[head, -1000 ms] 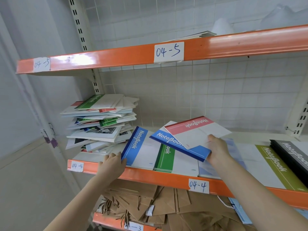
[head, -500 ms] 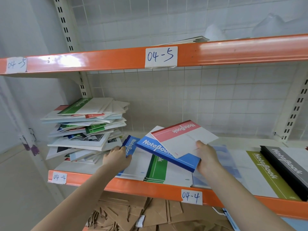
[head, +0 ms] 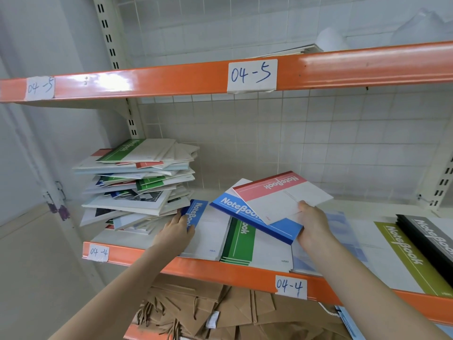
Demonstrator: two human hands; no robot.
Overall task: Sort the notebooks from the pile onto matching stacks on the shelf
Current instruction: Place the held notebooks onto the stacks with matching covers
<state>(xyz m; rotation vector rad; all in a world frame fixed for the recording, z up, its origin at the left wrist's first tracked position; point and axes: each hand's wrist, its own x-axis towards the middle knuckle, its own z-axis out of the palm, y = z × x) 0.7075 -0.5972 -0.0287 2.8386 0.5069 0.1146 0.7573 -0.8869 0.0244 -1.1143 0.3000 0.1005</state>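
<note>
Far left of the shelf [head: 152,260], against the upright: untidy pile [head: 137,185] of notebooks, green-banded one on top, corners fanned out at odd angles. Just right of the pile, at the front edge: left hand [head: 175,233], fingers curled onto the spine end of a blue-banded notebook [head: 204,229] lying flat on the shelf; grip looks closed on its corner, thumb hidden, so not certain. Beside that, touching its right edge: stack of green-banded notebooks [head: 239,244], flat, reaching the front edge. Above these, lifted clear and tilted: blue notebook [head: 255,220] with a red-banded notebook [head: 282,196] lying across it, both pinched together in the right hand [head: 312,223], thumb on the red one's cover, fingers underneath the blue one. Under that hand, flat on the shelf: pale blue notebooks [head: 343,231]. Further right: olive-banded notebook [head: 402,249], then a black stack [head: 431,234] at the right end, partly overlapping it. Along the front lip: paper label reading 04-4 [head: 290,287].
</note>
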